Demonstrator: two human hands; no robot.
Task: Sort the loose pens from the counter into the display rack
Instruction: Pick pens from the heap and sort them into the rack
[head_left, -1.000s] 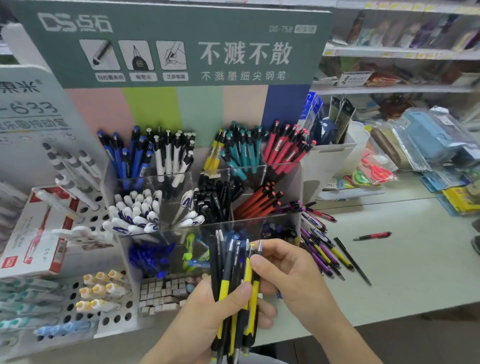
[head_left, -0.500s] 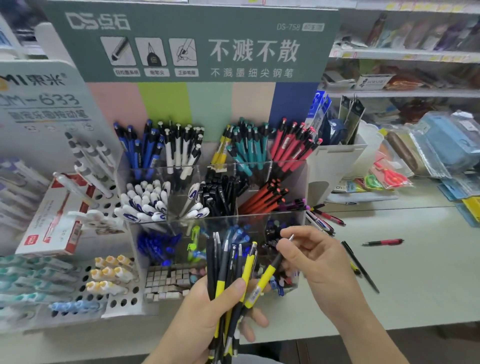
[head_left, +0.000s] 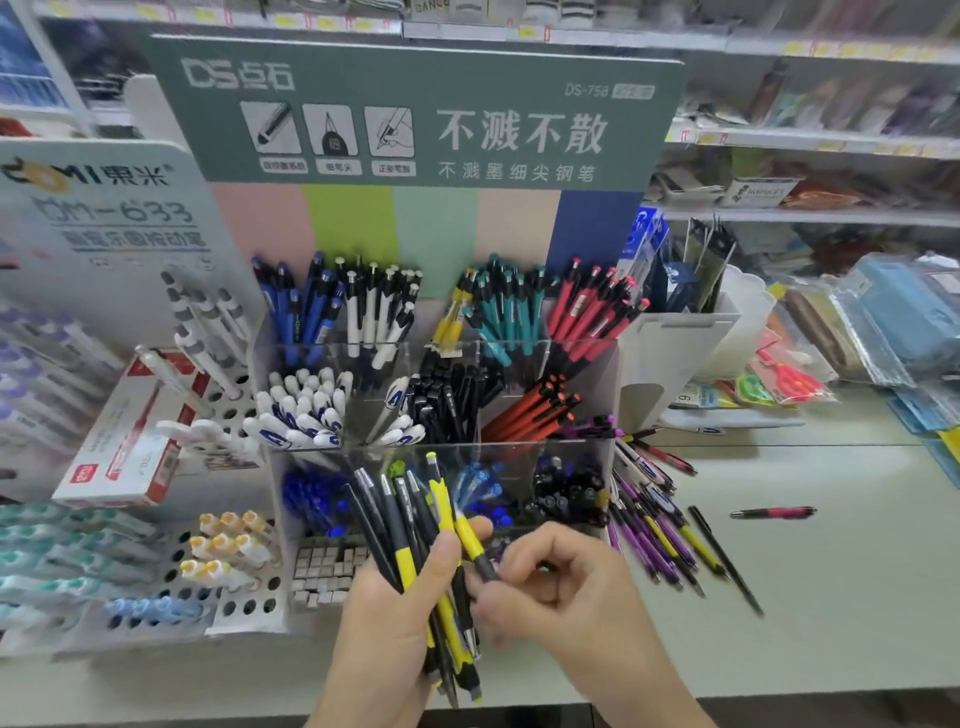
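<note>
Being gripped upright in the left hand (head_left: 395, 613), a bundle of black-and-yellow pens (head_left: 415, 540) is being held before the display rack (head_left: 441, 395) near the tabletop's (head_left: 831, 597) front edge. One yellow pen (head_left: 470, 540) is being pinched by the right hand's (head_left: 561, 587) fingers. Loose pens (head_left: 660, 530) are lying beside the rack's right side.

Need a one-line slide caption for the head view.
Left hand grips a bundle of yellow-black pens before the display rack.
</note>
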